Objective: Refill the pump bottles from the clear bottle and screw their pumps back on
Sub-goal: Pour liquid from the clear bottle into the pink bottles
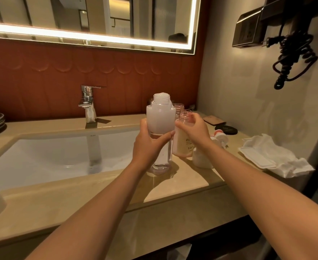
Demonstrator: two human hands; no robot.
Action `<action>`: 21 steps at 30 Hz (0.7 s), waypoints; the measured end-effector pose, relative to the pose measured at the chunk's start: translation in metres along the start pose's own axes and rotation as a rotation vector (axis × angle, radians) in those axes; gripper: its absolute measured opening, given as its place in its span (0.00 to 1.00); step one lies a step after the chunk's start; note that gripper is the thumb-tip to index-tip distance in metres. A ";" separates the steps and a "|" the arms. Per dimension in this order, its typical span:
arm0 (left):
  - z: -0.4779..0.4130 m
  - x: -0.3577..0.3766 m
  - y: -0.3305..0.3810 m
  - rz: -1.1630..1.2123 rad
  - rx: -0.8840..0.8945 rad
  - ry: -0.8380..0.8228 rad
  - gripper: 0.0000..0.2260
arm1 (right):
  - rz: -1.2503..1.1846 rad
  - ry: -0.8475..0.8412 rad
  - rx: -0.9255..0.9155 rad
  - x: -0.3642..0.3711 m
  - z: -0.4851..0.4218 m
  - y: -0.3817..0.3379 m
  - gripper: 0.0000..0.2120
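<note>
Beside the sink [51,156], on the beige counter [191,184], I see both hands busy with bottles. My left hand [150,145] grips the clear bottle [161,117] round its middle, fingers curled behind it and thumb across the front. The bottle stands upright and uncapped, with white foam up to the lip of its threaded neck. Its upper half is milky and its lower part see-through. Its base is at the counter by the basin's edge; I cannot tell whether it touches.

My right hand [193,128] pinches the open neck of a peach pump bottle [182,145] between thumb and curled fingers, touching the clear bottle's right side. A second open pump bottle [178,106] stands just behind. Loose pumps [219,135] lie near my right wrist, and crumpled tissue [272,154] lies further right.
</note>
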State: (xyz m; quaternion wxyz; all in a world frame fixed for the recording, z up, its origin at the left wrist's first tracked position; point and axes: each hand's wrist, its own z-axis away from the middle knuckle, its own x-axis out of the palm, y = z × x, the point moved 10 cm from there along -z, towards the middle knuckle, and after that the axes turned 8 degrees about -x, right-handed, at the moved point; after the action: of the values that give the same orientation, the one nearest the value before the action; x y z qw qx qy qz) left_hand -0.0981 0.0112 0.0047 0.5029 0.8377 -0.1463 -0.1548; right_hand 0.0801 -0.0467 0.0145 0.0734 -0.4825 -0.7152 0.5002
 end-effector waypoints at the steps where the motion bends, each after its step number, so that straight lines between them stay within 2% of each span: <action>1: 0.000 0.000 0.001 0.002 -0.002 -0.006 0.26 | 0.000 0.019 -0.007 -0.002 0.003 0.000 0.32; 8: 0.000 -0.014 0.010 0.039 -0.034 -0.086 0.27 | -0.058 0.095 -0.107 -0.008 0.046 -0.013 0.27; 12: -0.003 -0.038 0.015 -0.048 -0.034 -0.069 0.26 | -0.147 0.066 -0.123 -0.001 0.065 -0.022 0.26; 15: -0.008 -0.064 0.019 -0.223 -0.014 -0.036 0.26 | -0.183 0.045 -0.142 0.006 0.077 -0.029 0.29; 21: -0.013 -0.096 0.035 -0.673 0.108 0.013 0.32 | -0.223 0.013 -0.161 0.035 0.091 -0.049 0.33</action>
State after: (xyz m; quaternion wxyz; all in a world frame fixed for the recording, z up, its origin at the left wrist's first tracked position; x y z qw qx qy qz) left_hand -0.1835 0.0438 0.0525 0.3793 0.8654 0.1338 -0.2988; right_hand -0.0220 -0.0809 -0.0046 0.0943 -0.4076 -0.8019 0.4266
